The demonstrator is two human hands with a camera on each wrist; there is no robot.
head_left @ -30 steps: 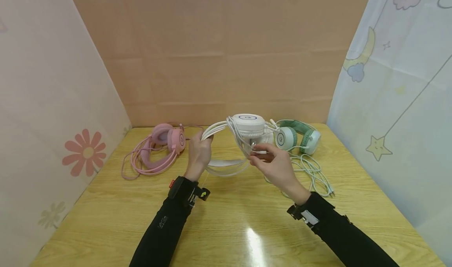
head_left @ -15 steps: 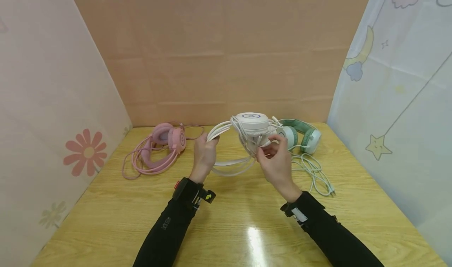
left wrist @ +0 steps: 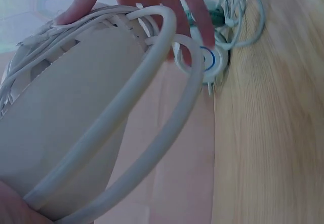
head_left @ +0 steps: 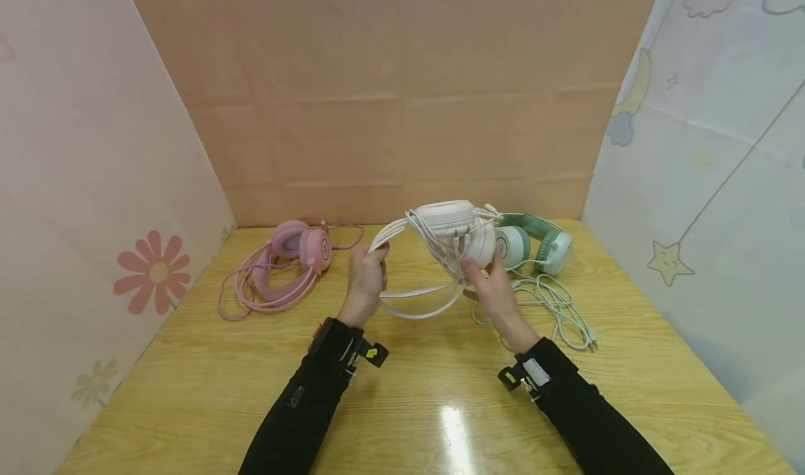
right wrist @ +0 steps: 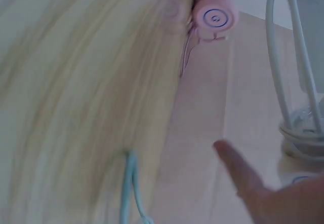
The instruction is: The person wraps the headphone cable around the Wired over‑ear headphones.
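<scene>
At far left on the table [head_left: 402, 398] lie the pink headphones [head_left: 314, 249], their cord looped around them. Next, the left hand [head_left: 363, 283] grips the headband end of the white headphones [head_left: 445, 216], held above the table's far middle. The right hand [head_left: 495, 299], fingers spread and fairly straight, touches an ear cup. Farther right sit the green headphones [head_left: 555, 253], a pale cable [head_left: 556, 304] lying nearer.

The white headphones [head_left: 445, 216] are cased in smooth, plastic-looking material. The counter [head_left: 402, 384] is surfaced in glossy wood grain; the far backdrop [head_left: 402, 77] is left matt and creased.
</scene>
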